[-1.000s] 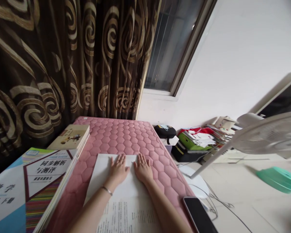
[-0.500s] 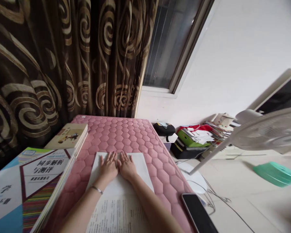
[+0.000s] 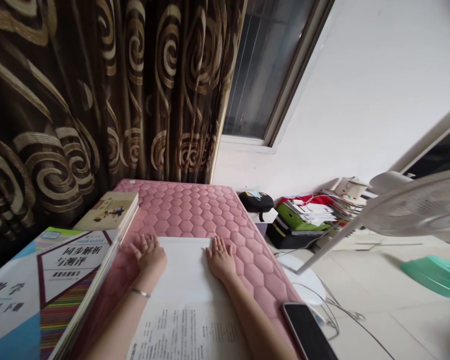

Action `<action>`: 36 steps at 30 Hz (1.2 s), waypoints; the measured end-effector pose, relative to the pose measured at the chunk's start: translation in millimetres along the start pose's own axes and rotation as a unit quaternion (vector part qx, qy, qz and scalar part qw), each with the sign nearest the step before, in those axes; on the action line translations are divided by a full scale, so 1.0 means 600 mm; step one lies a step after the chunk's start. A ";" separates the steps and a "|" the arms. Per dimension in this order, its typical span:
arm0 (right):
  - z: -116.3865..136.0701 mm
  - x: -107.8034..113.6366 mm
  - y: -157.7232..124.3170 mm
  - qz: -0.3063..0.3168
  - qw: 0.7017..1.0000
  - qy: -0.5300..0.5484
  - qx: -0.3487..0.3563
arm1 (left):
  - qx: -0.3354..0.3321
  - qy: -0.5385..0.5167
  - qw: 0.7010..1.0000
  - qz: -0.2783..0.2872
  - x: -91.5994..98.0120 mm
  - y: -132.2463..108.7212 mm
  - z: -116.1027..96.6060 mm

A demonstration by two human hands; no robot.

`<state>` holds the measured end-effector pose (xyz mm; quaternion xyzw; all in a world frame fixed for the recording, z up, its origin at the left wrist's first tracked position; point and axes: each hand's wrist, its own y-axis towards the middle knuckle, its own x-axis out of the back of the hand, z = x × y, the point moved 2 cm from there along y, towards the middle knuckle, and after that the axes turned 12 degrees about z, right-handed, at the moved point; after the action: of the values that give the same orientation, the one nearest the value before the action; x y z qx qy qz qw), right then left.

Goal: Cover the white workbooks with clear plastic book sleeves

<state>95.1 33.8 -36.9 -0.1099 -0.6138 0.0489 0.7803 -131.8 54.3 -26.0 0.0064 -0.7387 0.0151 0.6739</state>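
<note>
A white sheet of paper (image 3: 187,270) lies on the pink quilted mattress (image 3: 195,210); its far half is blank and its near half carries printed text. My left hand (image 3: 150,257) rests palm down over the sheet's far left corner, fingers spread, with a thin bracelet on the wrist. At the far right corner my right hand (image 3: 221,260) lies flat, fingers stretched out and pointing away from me. Neither hand grips anything. My forearms cover parts of the sheet's side edges.
Workbooks (image 3: 48,290) are stacked at the left, with a tan book (image 3: 110,212) behind them. A phone (image 3: 307,330) lies at the mattress's right edge. Beyond it stand a white fan (image 3: 416,205) with cables on the floor and a green plastic basin (image 3: 435,275). A patterned curtain (image 3: 165,90) hangs behind.
My hands have moved apart from the middle of the sheet, the left one leftward and the right one rightward, out to its far corners. The view has shifted slightly.
</note>
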 end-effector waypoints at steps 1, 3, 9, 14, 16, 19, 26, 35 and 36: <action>0.000 -0.001 0.001 -0.001 1.000 0.001 0.001 | -0.030 0.000 1.000 0.002 0.000 0.000 -0.027; -0.002 -0.003 0.002 -0.003 1.000 0.002 0.003 | -0.123 -0.004 0.992 0.017 -0.004 -0.002 -0.085; -0.009 -0.003 0.002 -0.009 1.000 -0.002 0.010 | -0.206 -0.039 0.976 0.055 -0.035 -0.013 -0.138; 0.026 0.005 -0.001 -0.021 1.000 0.001 0.008 | -0.183 -0.052 0.981 0.041 -0.046 -0.007 -0.099; 0.063 0.003 -0.001 -0.007 0.998 0.018 0.067 | -0.194 -0.048 0.979 0.042 -0.052 -0.003 -0.095; 0.109 -0.009 0.003 0.039 0.987 0.053 0.147 | -0.205 -0.037 0.977 0.051 -0.060 0.000 -0.100; 0.028 -0.003 0.004 0.008 0.998 0.039 0.049 | -0.165 -0.018 0.986 0.007 -0.044 -0.004 -0.064; -0.020 -0.007 0.005 0.007 0.999 -0.037 -0.029 | -0.023 0.018 1.000 0.009 -0.016 -0.008 0.056; -0.019 -0.008 0.005 0.010 0.999 -0.039 -0.030 | -0.020 0.021 1.000 0.008 -0.013 -0.012 0.055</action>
<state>105.0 34.7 -45.0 -0.1373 -0.6438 0.0432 0.7515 -163.6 46.1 -36.9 -0.0140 -0.7244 0.0058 0.6892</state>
